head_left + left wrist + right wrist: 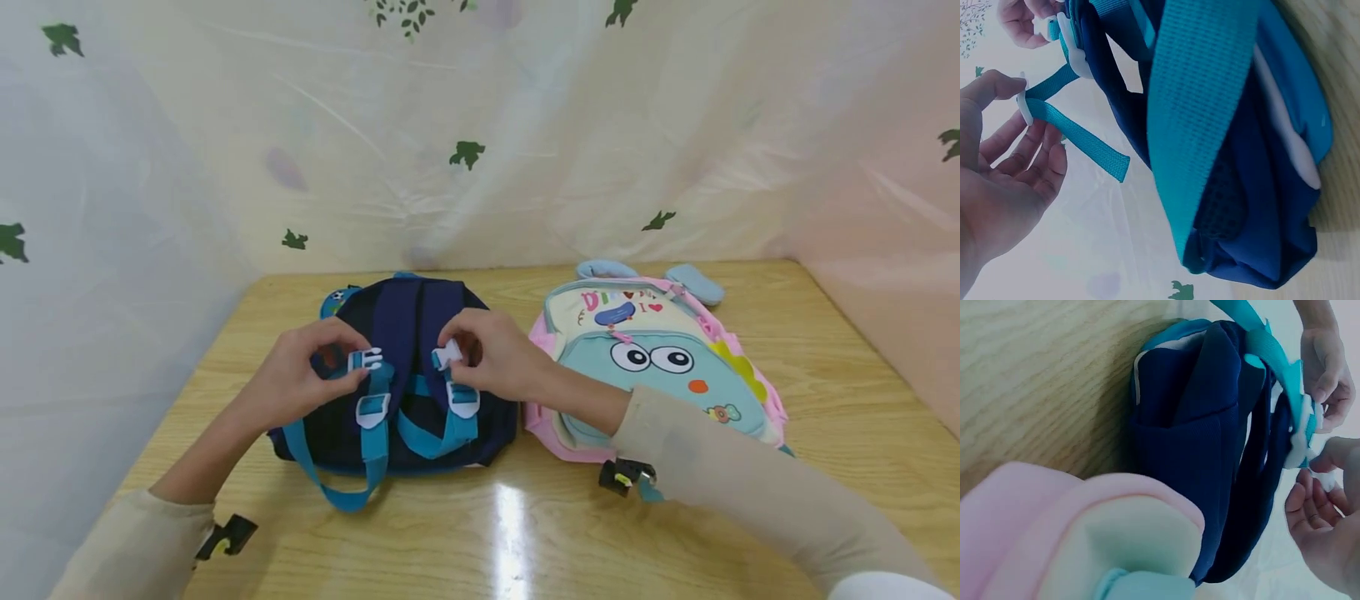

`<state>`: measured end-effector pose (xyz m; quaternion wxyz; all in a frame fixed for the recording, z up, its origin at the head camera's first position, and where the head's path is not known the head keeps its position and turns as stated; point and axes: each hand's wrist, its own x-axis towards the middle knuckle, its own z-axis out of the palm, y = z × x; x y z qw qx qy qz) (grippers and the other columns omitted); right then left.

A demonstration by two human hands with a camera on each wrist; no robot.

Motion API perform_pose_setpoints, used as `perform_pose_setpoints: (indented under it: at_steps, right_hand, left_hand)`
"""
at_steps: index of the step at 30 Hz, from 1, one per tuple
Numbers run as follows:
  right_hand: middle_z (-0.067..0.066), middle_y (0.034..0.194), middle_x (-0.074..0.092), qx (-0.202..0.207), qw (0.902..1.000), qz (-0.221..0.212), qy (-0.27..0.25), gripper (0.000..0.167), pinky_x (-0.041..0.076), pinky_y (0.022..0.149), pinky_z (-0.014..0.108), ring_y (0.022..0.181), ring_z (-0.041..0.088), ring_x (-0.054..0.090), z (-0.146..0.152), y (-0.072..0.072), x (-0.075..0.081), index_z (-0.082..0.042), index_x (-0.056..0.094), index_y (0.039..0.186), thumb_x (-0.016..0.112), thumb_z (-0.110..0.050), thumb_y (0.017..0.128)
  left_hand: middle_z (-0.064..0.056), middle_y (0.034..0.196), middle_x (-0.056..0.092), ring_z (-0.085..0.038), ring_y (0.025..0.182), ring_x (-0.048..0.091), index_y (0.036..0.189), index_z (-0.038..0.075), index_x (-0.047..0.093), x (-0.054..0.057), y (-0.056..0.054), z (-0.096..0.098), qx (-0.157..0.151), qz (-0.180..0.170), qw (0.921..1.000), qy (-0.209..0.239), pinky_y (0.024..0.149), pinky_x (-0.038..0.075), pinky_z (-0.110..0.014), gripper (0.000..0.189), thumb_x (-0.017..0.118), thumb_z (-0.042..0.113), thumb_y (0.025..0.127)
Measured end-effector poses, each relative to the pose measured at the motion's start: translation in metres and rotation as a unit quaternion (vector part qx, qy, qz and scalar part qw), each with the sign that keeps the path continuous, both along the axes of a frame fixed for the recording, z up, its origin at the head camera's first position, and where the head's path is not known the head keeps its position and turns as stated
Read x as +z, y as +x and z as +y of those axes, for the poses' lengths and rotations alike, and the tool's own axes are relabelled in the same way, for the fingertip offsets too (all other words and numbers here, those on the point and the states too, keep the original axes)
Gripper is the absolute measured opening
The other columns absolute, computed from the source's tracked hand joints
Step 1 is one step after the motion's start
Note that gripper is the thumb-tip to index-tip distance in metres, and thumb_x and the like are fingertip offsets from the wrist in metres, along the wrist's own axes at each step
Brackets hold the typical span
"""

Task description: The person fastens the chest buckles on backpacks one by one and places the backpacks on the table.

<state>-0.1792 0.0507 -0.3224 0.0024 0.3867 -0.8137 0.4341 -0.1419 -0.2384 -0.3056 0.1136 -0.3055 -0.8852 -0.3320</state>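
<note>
A dark blue backpack [427, 333] lies on the table with its shoulder straps facing up. Above it my left hand [296, 375] pinches a white pronged buckle half [366, 359] on a teal strap between thumb and fingers. In the left wrist view a loose teal strap end [1094, 145] hangs from that piece. My right hand [498, 354] pinches the white socket half of the buckle [448, 355]. The two halves are apart, the prongs pointing toward the socket. Below them, white strap adjusters [372, 410] sit on the teal webbing [375, 450].
To the right, a pink and light-blue backpack [637, 375] with a cartoon face lies beside the dark blue one. Both are on a wooden table [420, 533]. A pale curtain [525, 125] with leaf prints hangs behind and at the sides.
</note>
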Motion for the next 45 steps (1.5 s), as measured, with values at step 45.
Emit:
perform_pose_setpoints:
  at_steps: [45]
  right_hand:
    - [0.011,0.099,0.074,0.011,0.9925,-0.016,-0.121,0.018,0.059,0.07,0.03,0.084,0.018,0.068,-0.009,-0.006,-0.01,0.003,0.076,0.103,0.079,0.001,0.085]
  left_hand:
    - [-0.003,0.098,0.073,-0.015,0.078,0.06,0.106,0.005,0.079,-0.001,-0.005,0.01,-0.021,-0.018,0.9973,0.069,0.069,0.053,-0.026,0.025,0.08,-0.007,0.084]
